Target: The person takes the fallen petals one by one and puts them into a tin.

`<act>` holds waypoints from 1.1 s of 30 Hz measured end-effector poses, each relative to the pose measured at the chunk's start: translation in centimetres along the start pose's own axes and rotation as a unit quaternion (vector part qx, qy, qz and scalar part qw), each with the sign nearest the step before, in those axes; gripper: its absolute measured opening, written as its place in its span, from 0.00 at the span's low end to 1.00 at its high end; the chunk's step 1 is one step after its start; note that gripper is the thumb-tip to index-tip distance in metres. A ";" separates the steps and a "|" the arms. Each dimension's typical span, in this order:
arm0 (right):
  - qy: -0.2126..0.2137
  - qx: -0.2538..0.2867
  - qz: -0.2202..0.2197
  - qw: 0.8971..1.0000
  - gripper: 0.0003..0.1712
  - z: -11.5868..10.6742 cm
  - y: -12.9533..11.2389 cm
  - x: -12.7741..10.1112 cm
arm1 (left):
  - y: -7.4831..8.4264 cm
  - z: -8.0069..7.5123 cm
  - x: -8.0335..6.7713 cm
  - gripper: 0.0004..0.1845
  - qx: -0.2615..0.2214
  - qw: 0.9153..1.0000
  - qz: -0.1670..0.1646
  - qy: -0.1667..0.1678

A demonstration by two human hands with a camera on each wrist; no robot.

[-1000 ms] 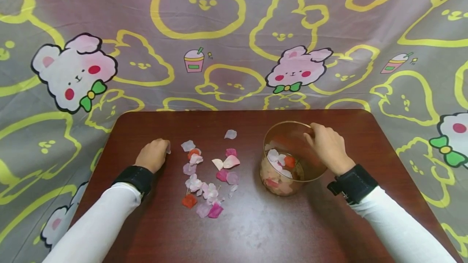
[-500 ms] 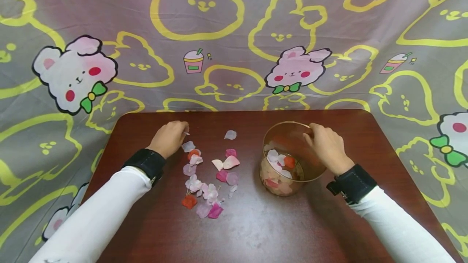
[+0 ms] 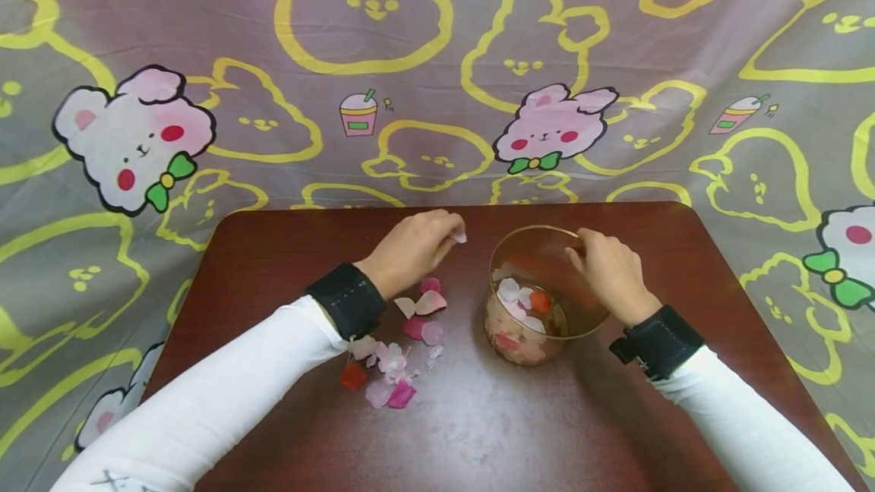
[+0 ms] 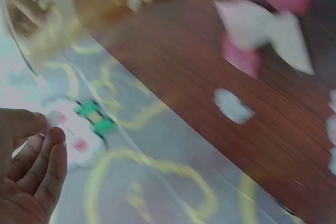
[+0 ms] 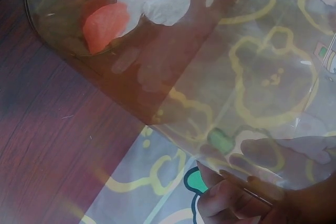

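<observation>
My left hand (image 3: 418,245) pinches a pale petal (image 3: 460,237) between thumb and fingertips, above the table's far half and left of the bowl. In the left wrist view that petal (image 4: 53,118) shows at the thumb tip. A see-through amber bowl (image 3: 529,260) stands on the table, with white, pink and orange petals (image 3: 540,301) inside. My right hand (image 3: 611,272) grips its right rim, thumb and fingers on either side of the wall, as the right wrist view shows. Below my left hand lie loose pink and cream petals (image 3: 431,302).
Several flower heads and petals (image 3: 391,361) lie nearer on the dark wooden table (image 3: 478,431). A white petal (image 4: 232,106) lies near the far edge, hidden in the head view. Behind the table hangs a patterned cloth (image 3: 424,44).
My left hand has moved right across the table's far side with the pale petal, from the left of the scattered petals toward the bowl. My right hand and the bowl stay put.
</observation>
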State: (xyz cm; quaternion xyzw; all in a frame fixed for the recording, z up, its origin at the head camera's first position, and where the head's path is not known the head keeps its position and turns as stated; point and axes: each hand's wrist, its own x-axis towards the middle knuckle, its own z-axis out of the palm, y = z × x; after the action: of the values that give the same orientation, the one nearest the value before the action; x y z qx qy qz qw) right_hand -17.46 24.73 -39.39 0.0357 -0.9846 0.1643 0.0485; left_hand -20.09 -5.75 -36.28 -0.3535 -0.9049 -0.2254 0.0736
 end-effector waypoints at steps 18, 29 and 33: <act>0.000 -0.005 0.004 1.000 0.11 0.0 -0.1 0.1 | 8.4 3.2 2.0 0.06 0.020 0.983 0.109 -0.143; 0.001 -0.004 0.002 1.000 0.11 0.1 0.0 -0.1 | 6.6 2.8 1.9 0.12 0.005 0.992 0.063 -0.107; 0.004 -0.002 -0.001 1.000 0.11 0.1 0.0 -0.1 | 3.4 2.1 1.7 0.10 0.001 1.000 0.009 -0.022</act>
State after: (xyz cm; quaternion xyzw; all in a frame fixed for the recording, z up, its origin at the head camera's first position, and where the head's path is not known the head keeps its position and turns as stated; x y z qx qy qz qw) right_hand -17.35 24.70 -39.52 0.0360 -0.9847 0.1624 0.0525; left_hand -19.01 -1.56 -36.46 -0.3661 -0.9034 -0.2161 0.0560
